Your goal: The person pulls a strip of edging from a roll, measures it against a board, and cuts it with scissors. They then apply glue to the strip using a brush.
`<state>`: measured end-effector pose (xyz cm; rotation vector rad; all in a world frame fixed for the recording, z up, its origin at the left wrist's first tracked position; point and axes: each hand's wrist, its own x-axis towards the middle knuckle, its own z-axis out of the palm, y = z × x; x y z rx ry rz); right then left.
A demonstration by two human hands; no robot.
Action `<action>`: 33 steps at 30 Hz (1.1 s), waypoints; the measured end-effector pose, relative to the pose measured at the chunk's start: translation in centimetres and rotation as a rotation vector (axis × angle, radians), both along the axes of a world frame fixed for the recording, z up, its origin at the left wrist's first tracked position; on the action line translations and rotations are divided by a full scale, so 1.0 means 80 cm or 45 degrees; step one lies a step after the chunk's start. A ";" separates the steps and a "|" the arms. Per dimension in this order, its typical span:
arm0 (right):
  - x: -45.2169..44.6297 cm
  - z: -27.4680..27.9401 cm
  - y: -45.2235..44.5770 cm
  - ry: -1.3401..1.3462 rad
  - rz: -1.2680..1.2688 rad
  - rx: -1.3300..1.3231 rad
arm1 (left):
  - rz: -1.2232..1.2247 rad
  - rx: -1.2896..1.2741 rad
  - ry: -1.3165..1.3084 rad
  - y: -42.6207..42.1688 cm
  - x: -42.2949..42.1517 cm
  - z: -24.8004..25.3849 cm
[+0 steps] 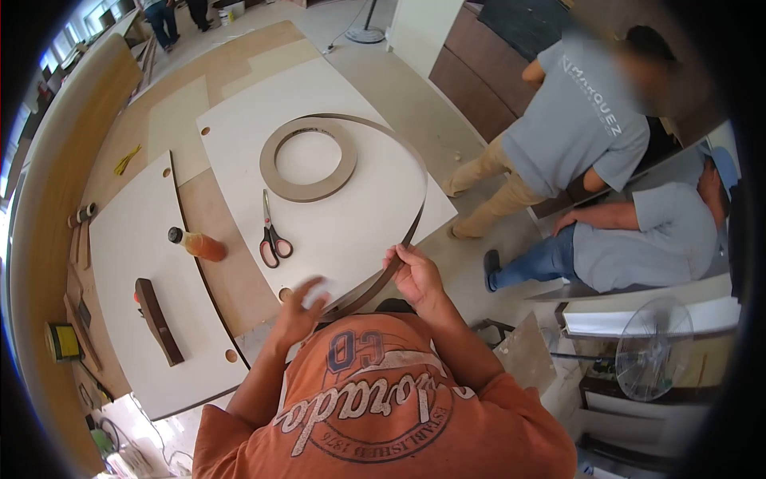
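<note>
My right hand (416,277) pinches a brown edge-banding strip (391,275) near the front right edge of a white board (359,207). The strip curves from a flat roll of edge banding (269,169) lying on the board, around the right side and down in front of my body. My left hand (300,313) is blurred by motion at the board's front edge, its fingers apart and nothing visible in them. Near it lie scissors (268,226) with black and red handles, blades pointing away from me.
On the left, a second white board (132,247) carries a dark wooden tool (159,323). A bottle of orange liquid (199,243) lies across its edge. Two people in grey shirts (570,120) are at the right, near a fan (654,349). Yellow ties (126,160) lie farther left.
</note>
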<state>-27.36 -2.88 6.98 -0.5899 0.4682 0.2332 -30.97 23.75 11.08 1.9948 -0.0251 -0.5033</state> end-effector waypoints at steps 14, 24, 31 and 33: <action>0.156 -0.005 -0.147 -0.096 -0.012 -0.199 | -0.012 0.272 -0.024 -0.067 -0.024 -0.034; 0.174 0.088 -0.100 -0.508 0.415 -0.278 | 0.300 -0.016 -0.001 -0.159 -0.007 -0.057; 0.188 0.105 -0.108 -0.519 0.394 -0.307 | 0.396 -0.088 0.034 -0.168 -0.018 -0.084; 0.194 0.101 -0.114 -0.450 0.317 -0.325 | 0.491 -0.189 0.086 -0.161 -0.020 -0.080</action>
